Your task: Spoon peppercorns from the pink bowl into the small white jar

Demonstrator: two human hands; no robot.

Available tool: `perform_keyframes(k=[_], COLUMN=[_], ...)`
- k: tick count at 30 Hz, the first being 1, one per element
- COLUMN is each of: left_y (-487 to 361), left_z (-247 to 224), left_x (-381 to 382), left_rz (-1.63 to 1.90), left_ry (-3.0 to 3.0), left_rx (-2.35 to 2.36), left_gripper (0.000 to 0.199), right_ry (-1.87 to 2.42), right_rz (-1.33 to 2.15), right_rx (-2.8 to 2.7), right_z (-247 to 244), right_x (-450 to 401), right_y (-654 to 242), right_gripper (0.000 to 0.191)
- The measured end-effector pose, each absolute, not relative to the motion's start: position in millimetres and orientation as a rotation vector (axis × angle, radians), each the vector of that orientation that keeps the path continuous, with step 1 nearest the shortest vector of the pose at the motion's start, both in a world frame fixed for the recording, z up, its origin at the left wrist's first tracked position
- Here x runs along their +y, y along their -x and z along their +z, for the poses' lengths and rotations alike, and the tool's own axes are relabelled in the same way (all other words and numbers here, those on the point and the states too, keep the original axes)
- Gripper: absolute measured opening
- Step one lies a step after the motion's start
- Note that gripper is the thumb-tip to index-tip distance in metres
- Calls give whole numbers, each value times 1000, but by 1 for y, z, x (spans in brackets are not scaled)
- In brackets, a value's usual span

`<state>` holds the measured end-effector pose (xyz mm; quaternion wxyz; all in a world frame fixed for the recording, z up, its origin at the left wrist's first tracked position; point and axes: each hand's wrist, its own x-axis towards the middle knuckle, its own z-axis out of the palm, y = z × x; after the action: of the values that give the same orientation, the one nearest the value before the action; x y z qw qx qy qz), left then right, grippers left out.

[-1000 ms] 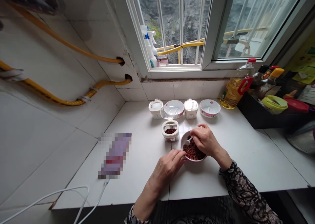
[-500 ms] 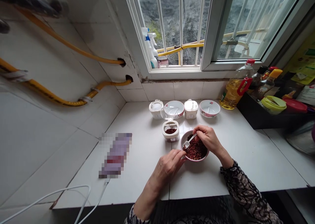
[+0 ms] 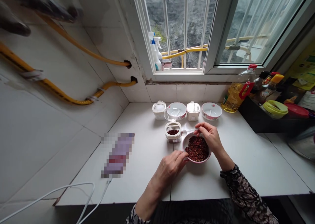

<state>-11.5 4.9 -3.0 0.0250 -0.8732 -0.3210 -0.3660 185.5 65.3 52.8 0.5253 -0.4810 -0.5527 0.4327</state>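
Head view: right hand (image 3: 209, 137) has lifted its pinched spoon (image 3: 189, 131) from bowl (image 3: 197, 148), which left hand (image 3: 172, 166) grips.

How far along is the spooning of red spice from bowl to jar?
Done: the open jar holds a little red spice. In hand: the right hand carries a small white spoon toward it; the left hand steadies the bowl. Left: the bowl is nearly full.

Right hand (image 3: 210, 136) rose out of the pink bowl (image 3: 197, 148), where a second ago its fingers were down among the red peppercorns (image 3: 197, 148). The small white spoon (image 3: 189, 130) came up with it and swung left, from dipping into the bowl to lying nearly level between bowl rim and open jar (image 3: 173, 132).
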Motion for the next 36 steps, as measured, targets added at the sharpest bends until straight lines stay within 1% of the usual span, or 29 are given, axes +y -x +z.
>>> perform_keyframes(k=[3,7,10,16,23,33,36], left_y=[11,11,11,11,13,15,15], left_z=[-4,-3,-2,-3,-4,-5,-4], left_x=[5,5,4,5,4,4,4], left_rz=[-1130,-1119,-1111,-1114,-1107,-1113,-1112], left_ry=[2694,2713,2712,2688,2731,2761,2750], left_rx=[-994,-1002,-1004,-992,-1011,-998,-994], left_gripper=[16,15,15,16,17,17,16], right_ry=[1104,967,901,1064,1101,1207,1190], right_rz=[797,363,266,293,350,676,720], right_rx=[-1476,-1924,-2031,-1823,-2146,-1968,-1962], right_z=[57,58,57,57,42,45,46], right_x=[61,59,59,57,59,60,60], right_y=[-172,-161,-166,-193,-193,-194,-192], right_gripper=[20,22,24,20,23,26,25])
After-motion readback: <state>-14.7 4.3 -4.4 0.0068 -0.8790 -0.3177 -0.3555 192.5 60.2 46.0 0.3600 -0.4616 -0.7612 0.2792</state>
